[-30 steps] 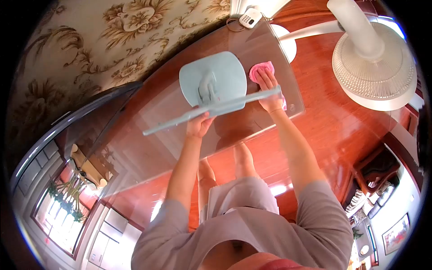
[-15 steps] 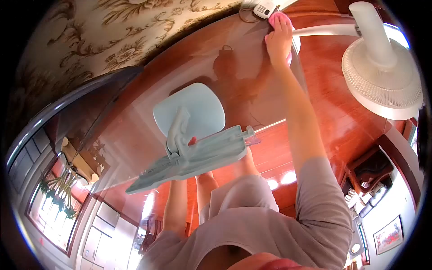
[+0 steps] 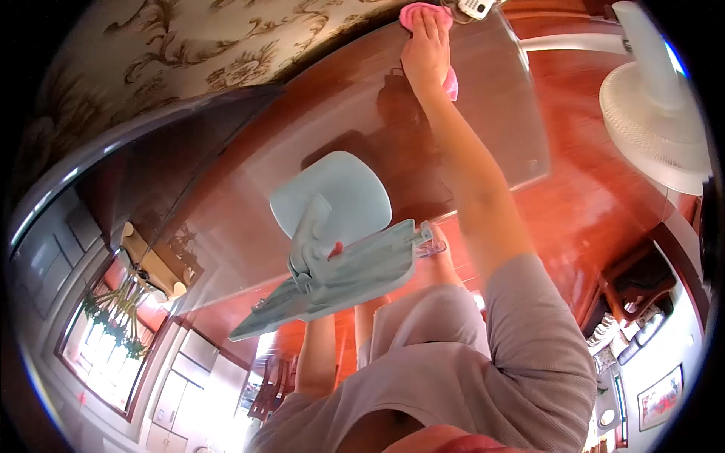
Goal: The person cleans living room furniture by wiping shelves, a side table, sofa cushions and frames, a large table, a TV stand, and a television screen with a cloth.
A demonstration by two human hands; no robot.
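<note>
A pink cloth point(image 3: 417, 13) lies under the fingers of my right hand point(image 3: 427, 59), which presses it on the tabletop point(image 3: 495, 124) close to the wall edge. Part of the cloth also shows beside my wrist. Nearer my body stands a light blue stand point(image 3: 332, 196) with a rounded base and a tilted, ribbed panel. My left forearm point(image 3: 317, 351) reaches up behind that panel, and the panel hides my left hand. A white handset with buttons point(image 3: 476, 7) sits just right of the cloth.
Floral wallpaper point(image 3: 219, 45) borders the table's far side. At the right is a white fixture with a ribbed round head point(image 3: 642, 124) on a long arm. A potted plant point(image 3: 113, 317) shows by the window at the left, and a dark wooden seat point(image 3: 642, 275) at the right.
My right hand has slid the pink cloth leftward along the wall edge, away from the handset. The whole view has shifted a little, so the stand appears slightly lower and farther right.
</note>
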